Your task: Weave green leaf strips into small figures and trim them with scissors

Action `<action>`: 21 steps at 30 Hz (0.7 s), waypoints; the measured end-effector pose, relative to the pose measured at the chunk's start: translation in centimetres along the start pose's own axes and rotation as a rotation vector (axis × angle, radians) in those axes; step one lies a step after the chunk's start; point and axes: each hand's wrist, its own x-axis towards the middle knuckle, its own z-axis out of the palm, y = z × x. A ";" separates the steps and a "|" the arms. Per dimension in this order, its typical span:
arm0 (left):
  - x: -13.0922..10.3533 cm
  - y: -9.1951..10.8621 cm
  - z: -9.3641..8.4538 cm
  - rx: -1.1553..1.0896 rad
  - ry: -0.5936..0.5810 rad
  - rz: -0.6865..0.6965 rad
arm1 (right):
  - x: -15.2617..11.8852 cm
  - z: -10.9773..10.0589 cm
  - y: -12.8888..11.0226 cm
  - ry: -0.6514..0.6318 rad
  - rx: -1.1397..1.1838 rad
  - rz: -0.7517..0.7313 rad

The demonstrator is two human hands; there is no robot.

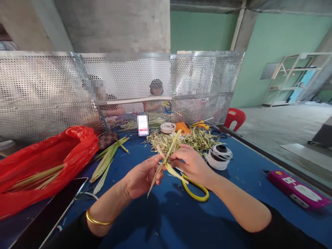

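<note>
Left hand [141,178] and right hand [193,162] are pinching crossed strips [172,147] in their fingers [155,160]; ends [178,133] are sticking out loose, leaves [106,162] lying seemingly unused.

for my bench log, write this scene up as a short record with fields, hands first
Left hand: holding crossed leaf strips
Right hand: on the same strips
Below right hand: yellow-handled scissors, partly hidden
Beyond hands: pile of leaf scraps
Right side: roll of white cord
Left side: open red bag, long stalks inside
Surface: blue table
</note>
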 end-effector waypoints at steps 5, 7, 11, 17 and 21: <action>-0.2 -0.4 0.9 -0.149 0.129 -0.040 | -0.2 0.5 0.1 0.086 -0.262 -0.141; -0.2 -0.5 1.2 -0.178 0.132 -0.043 | -0.2 0.5 0.2 0.107 -0.320 -0.202; -0.3 -0.5 1.2 -0.138 0.113 -0.021 | -0.3 0.3 0.7 0.086 -0.486 -0.310; -0.2 -0.1 1.1 -0.079 0.163 0.031 | -0.6 0.5 1.1 0.110 -0.537 -0.326; -0.2 -0.1 1.1 -0.062 0.179 0.103 | -0.6 1.1 1.4 0.169 -0.379 -0.267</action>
